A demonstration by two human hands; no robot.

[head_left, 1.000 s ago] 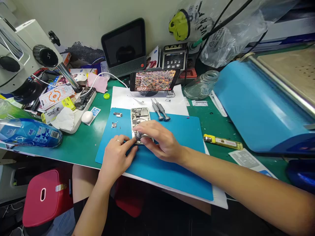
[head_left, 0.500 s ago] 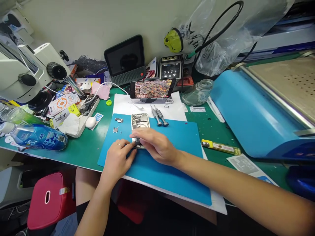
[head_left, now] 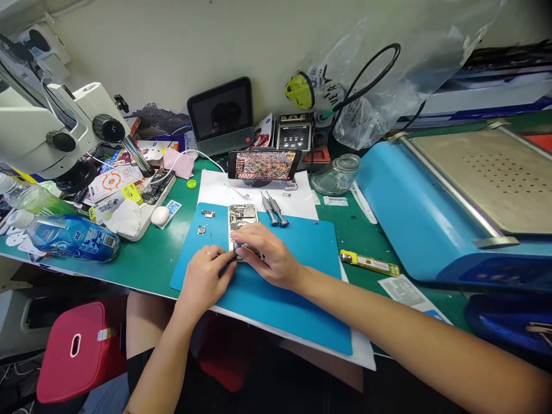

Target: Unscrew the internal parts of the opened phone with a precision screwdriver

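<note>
An opened phone (head_left: 242, 215), its inner parts showing, lies on the blue mat (head_left: 297, 307). My left hand (head_left: 207, 273) has its fingertips closed together at the phone's lower left edge, gripping it there. Over the lower half of the phone, my right hand (head_left: 271, 256) holds a small screwdriver (head_left: 237, 245) upright between thumb and fingers; its tip is hidden. Two more screwdrivers (head_left: 275, 210) lie beyond the phone to the right. Small loose parts, among them a metal-coloured piece (head_left: 207, 214) and a little module (head_left: 201, 229), rest left of the phone.
Behind the mat, a phone (head_left: 264, 165) showing a picture leans in landscape. A microscope (head_left: 69, 129), a blue bottle (head_left: 73, 237) and a white egg-shaped thing (head_left: 160, 215) stand left. To the right are a glass jar (head_left: 336, 175), a yellow cutter (head_left: 370, 263) and a blue machine (head_left: 401, 218).
The view has shifted slightly. My right fingers have curled more around the screwdriver's top, where the index finger lay flatter before. My left hand stays at the phone's edge.
</note>
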